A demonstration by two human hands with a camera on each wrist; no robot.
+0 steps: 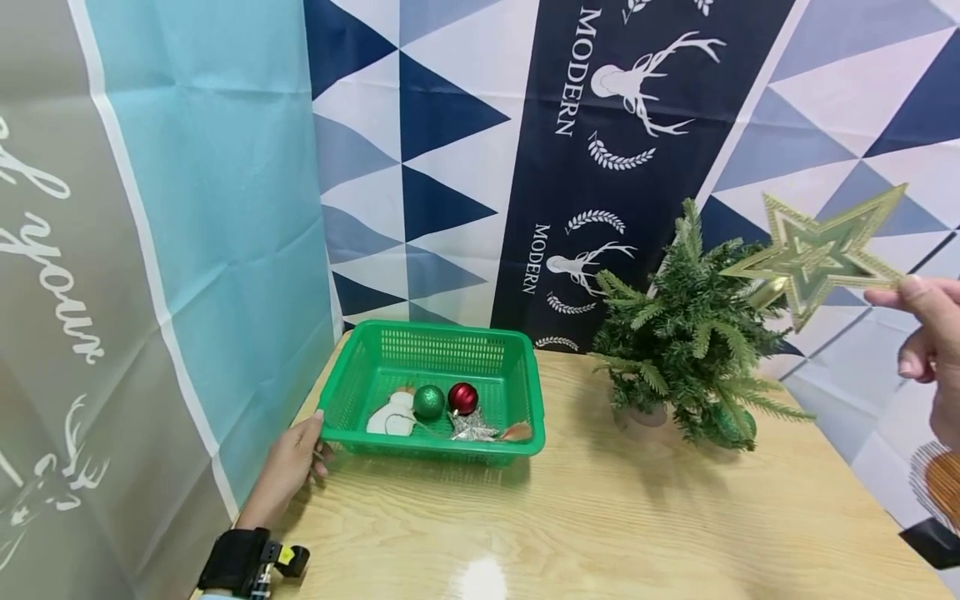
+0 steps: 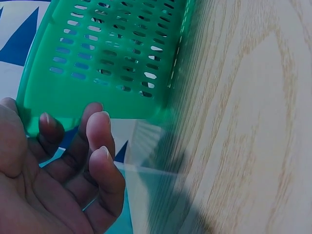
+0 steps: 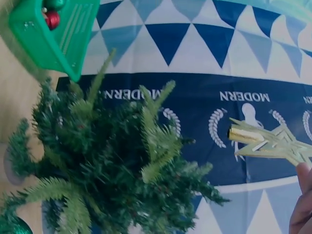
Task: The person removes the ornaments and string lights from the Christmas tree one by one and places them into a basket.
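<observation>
In the head view my right hand pinches a gold star tree topper by one point, between thumb and fingers. The topper's gold sleeve faces the tree in the right wrist view. Just left of it stands a small green Christmas tree, below the level of the star. At the left, my left hand holds the near left corner of a green plastic basket at its rim. The remaining left fingers are loosely bent outside the basket wall.
The basket holds a white snowman ornament, a green ball, a red ball and a silver star. A green glitter ball hangs low on the tree. Patterned cloth stands behind the wooden table.
</observation>
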